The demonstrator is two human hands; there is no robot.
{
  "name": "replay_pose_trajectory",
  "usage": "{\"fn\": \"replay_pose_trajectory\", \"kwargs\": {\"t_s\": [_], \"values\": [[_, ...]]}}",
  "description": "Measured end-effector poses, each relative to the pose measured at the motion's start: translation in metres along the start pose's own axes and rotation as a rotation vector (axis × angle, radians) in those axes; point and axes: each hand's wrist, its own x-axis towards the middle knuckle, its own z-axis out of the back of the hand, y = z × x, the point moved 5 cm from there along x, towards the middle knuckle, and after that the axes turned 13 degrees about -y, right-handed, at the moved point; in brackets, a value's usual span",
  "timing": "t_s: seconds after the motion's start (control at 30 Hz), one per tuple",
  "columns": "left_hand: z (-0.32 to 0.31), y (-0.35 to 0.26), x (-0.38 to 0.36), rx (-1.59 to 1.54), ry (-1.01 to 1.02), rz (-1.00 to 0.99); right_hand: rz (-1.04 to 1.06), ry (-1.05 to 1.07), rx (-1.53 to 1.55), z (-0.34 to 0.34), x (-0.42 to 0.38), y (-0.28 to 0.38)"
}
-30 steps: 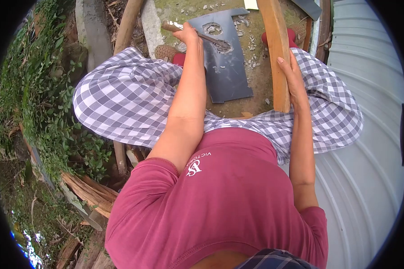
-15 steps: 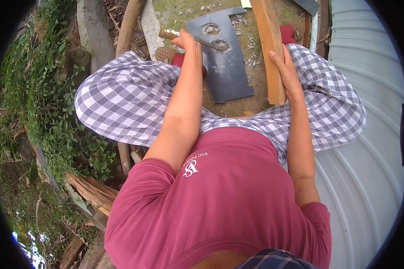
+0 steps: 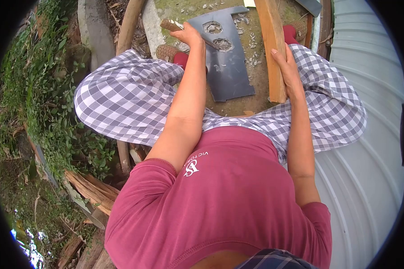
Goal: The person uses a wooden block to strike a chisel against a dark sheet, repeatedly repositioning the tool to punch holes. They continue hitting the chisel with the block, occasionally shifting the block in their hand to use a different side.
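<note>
My left hand (image 3: 191, 34) is closed around a chisel (image 3: 171, 25) with a worn wooden handle that sticks out to the left. Its thin metal shaft slants right and down, the tip at the lower of two ragged holes in a flat dark grey sheet (image 3: 230, 77). This sheet lies on the ground between my feet. My right hand (image 3: 290, 71) grips the near end of a long wooden board (image 3: 274, 54) by its right side, thumb on top. The board's far end runs out of view at the top. Grey chips lie in and around the holes.
Several grey fragments (image 3: 253, 58) are scattered on the mossy ground. Corrugated metal sheeting (image 3: 363, 179) lies along my right side. To my left are leafy plants (image 3: 54, 103), a log (image 3: 129, 27) and split wood (image 3: 92, 190). Both shod feet flank the sheet.
My left hand has shifted slightly up and right with the chisel. The board in my right hand has moved slightly right and up. The grey sheet lies nearly unchanged.
</note>
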Motion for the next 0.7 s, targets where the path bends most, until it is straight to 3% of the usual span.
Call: {"fn": "replay_pose_trajectory", "kwargs": {"t_s": [0.13,0.33,0.43,0.5,0.53,0.6,0.63,0.67,0.7], "values": [[0.002,0.009,-0.002,0.006,-0.001,-0.015,0.04,-0.038,-0.093,0.003,0.004,-0.005],[0.006,0.021,0.003,-0.088,-0.045,0.229,0.066,-0.004,-0.088,0.001,0.003,-0.003],[0.013,0.035,0.013,-0.138,-0.182,0.299,0.037,0.004,-0.072,-0.001,0.003,-0.004],[0.01,0.04,0.006,-0.275,-0.169,0.638,0.089,-0.001,-0.105,0.0,0.005,-0.006],[0.007,0.037,0.002,-0.274,-0.168,0.641,0.088,-0.003,-0.107,0.002,0.005,-0.009],[-0.004,0.027,0.001,-0.289,-0.126,0.424,0.078,-0.006,-0.129,0.001,0.004,-0.006],[-0.01,0.021,0.0,-0.303,0.008,0.316,0.079,-0.005,-0.127,0.0,0.003,-0.005],[-0.013,0.029,0.006,-0.303,0.009,0.315,0.064,-0.017,-0.121,0.0,0.001,-0.001],[-0.02,0.03,0.013,-0.226,0.104,0.109,0.049,-0.029,-0.115,0.001,-0.001,-0.001]]}}
